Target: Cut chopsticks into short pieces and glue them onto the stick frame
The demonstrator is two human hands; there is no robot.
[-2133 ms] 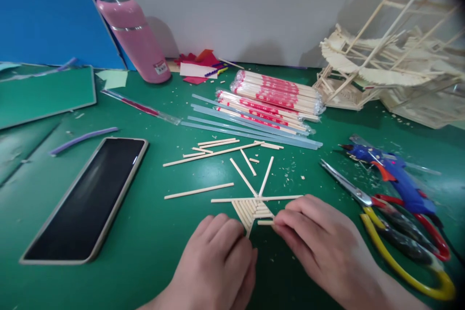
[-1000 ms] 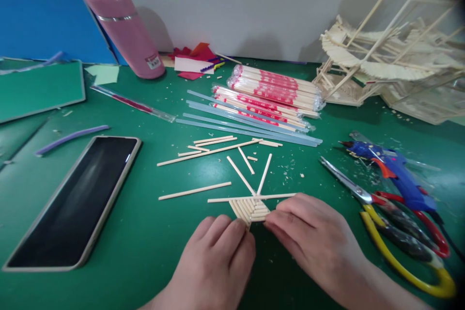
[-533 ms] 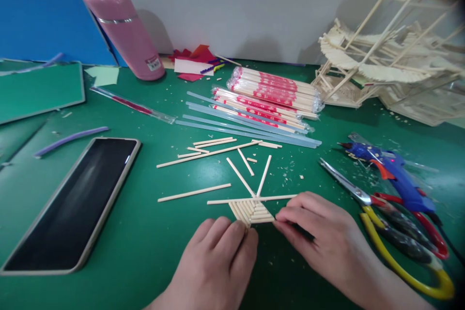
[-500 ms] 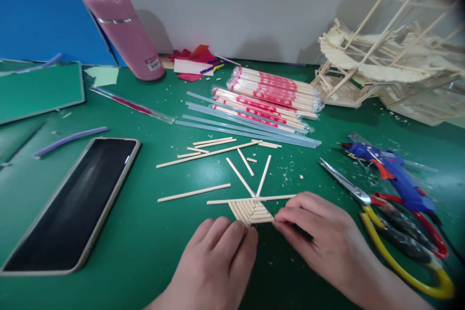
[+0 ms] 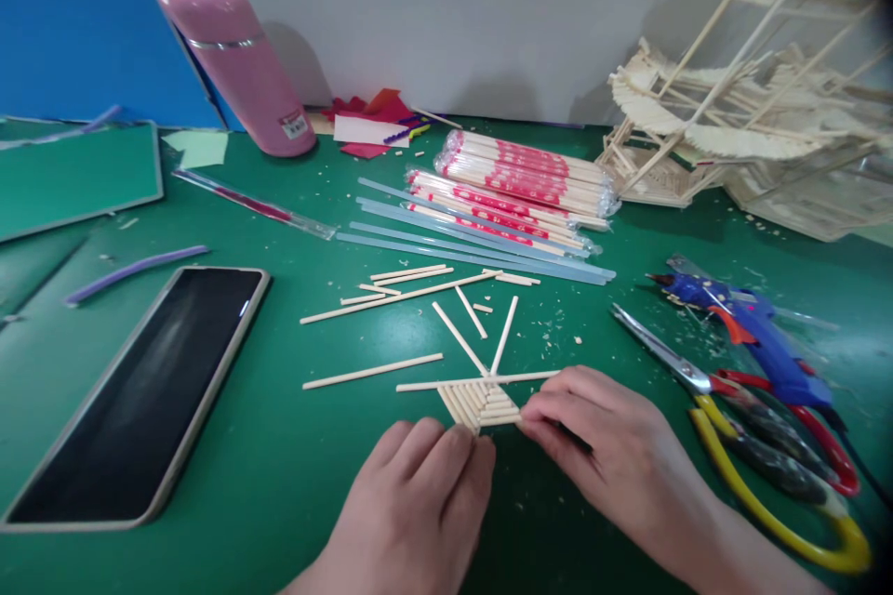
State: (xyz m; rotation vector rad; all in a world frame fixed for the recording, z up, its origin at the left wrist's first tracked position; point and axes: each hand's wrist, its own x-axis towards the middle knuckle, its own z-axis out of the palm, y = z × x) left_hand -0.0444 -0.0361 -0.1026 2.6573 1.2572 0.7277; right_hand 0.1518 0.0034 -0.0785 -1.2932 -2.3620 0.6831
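Observation:
A flat frame of thin wooden sticks (image 5: 481, 402) lies on the green table, its spokes meeting at one centre. Two of its lower sections are filled with short sticks laid side by side, while two spokes point away from me with open space between them. My left hand (image 5: 419, 493) is closed, its fingertips at the frame's lower tip and hiding that end. At the right corner, my right hand (image 5: 593, 442) pinches the frame between thumb and fingers. Loose cut sticks (image 5: 373, 370) lie to the left and behind the frame.
A phone (image 5: 139, 400) lies at left, with a pink bottle (image 5: 241, 65) behind it. Packaged chopsticks (image 5: 523, 172) and glue sticks (image 5: 474, 246) lie at the back. Scissors (image 5: 698, 376) and a blue glue gun (image 5: 753, 325) are at right, below a stick model (image 5: 726, 102).
My right hand and the right side of the stick frame have shifted slightly left and away from me. My left hand stays almost in place.

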